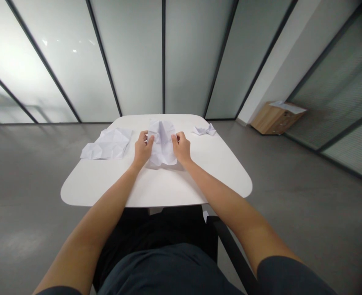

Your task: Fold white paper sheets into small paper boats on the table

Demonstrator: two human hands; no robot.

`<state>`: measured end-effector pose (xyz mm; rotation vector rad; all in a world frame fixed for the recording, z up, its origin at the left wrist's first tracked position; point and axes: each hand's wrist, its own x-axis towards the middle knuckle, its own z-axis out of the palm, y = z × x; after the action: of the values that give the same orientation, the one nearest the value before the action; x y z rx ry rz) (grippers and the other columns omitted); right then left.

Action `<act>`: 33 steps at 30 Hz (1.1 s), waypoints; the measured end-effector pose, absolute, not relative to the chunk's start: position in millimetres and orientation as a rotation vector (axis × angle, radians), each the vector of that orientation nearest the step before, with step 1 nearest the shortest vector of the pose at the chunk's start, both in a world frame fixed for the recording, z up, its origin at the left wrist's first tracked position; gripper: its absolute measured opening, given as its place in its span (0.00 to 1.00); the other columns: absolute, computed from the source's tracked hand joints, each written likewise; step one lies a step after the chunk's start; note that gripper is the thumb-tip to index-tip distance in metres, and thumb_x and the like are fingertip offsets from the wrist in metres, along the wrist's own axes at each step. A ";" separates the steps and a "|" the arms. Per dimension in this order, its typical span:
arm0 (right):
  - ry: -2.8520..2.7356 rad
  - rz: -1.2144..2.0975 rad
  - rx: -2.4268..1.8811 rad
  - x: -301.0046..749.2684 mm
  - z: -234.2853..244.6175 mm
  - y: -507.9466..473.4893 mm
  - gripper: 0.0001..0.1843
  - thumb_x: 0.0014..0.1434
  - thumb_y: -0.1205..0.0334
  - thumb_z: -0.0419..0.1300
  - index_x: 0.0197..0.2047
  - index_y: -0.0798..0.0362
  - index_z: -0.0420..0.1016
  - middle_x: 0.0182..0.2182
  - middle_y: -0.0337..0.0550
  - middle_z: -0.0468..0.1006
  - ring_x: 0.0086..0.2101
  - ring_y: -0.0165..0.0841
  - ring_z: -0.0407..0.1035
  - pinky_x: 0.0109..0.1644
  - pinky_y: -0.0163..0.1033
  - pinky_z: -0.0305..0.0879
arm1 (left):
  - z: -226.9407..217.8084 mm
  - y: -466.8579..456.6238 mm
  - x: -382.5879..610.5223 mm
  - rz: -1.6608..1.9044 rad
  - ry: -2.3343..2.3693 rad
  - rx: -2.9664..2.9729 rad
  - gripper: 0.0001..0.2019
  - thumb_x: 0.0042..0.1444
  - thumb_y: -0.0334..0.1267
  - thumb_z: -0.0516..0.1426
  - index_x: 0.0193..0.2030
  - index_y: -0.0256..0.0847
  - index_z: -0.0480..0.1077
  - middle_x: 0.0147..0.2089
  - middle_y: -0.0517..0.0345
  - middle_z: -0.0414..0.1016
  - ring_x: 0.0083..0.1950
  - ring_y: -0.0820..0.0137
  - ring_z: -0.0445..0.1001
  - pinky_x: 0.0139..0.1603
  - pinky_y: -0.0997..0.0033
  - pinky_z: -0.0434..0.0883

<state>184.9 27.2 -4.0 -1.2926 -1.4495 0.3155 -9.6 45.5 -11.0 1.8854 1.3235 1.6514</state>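
Observation:
A creased sheet of white paper (pixel 161 143) is held up just above the middle of the table, its surface crumpled with fold lines. My left hand (pixel 143 148) pinches its left edge between thumb and fingers. On the opposite edge my right hand (pixel 181 147) grips the paper the same way. To the left lie creased white paper sheets (pixel 109 143), spread out and overlapping the table's left edge. A small folded piece of white paper (pixel 204 130) rests to the right of my right hand.
The white table (pixel 165 192) has rounded corners and stands in front of me. Beyond it runs a frosted glass wall (pixel 138 61) with dark frames. A wooden cabinet (pixel 274 119) with paper on top stands at the right. A black chair armrest (pixel 230 246) is beneath my right arm.

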 end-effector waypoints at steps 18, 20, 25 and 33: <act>-1.541 0.183 -1.434 227.8 -15.7 58.5 0.13 0.69 0.52 0.57 0.35 0.49 0.73 0.29 0.38 0.77 0.33 0.35 0.68 0.44 0.38 0.62 | 1.2 62.4 -72.1 1.443 1.632 1.962 0.13 0.66 0.48 0.55 0.36 0.42 0.70 0.33 0.60 0.74 0.34 0.69 0.68 0.40 0.71 0.65; -1.513 0.190 -1.463 233.3 -14.7 60.1 0.13 0.68 0.52 0.57 0.35 0.49 0.73 0.30 0.39 0.78 0.34 0.36 0.69 0.45 0.38 0.62 | 1.0 65.0 -80.7 1.468 1.693 1.923 0.12 0.66 0.47 0.56 0.36 0.42 0.70 0.34 0.59 0.74 0.37 0.68 0.70 0.42 0.70 0.65; -1.429 0.200 -1.553 245.0 -13.7 64.6 0.12 0.67 0.54 0.58 0.33 0.50 0.73 0.31 0.41 0.79 0.35 0.36 0.70 0.45 0.38 0.63 | 0.0 69.4 -96.5 1.478 1.902 1.796 0.11 0.65 0.46 0.58 0.38 0.42 0.73 0.37 0.57 0.77 0.40 0.65 0.72 0.46 0.68 0.66; -1.451 0.209 -1.681 251.6 -22.5 72.4 0.14 0.69 0.53 0.58 0.40 0.52 0.81 0.38 0.47 0.85 0.40 0.39 0.76 0.50 0.39 0.67 | -10.9 76.2 -105.4 1.229 1.942 1.737 0.09 0.64 0.46 0.59 0.43 0.43 0.73 0.32 0.58 0.77 0.36 0.64 0.73 0.41 0.68 0.66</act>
<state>251.6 72.4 -22.5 -1.6815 -1.4506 0.2086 -105.4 76.2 -10.9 1.7369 1.9416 1.2285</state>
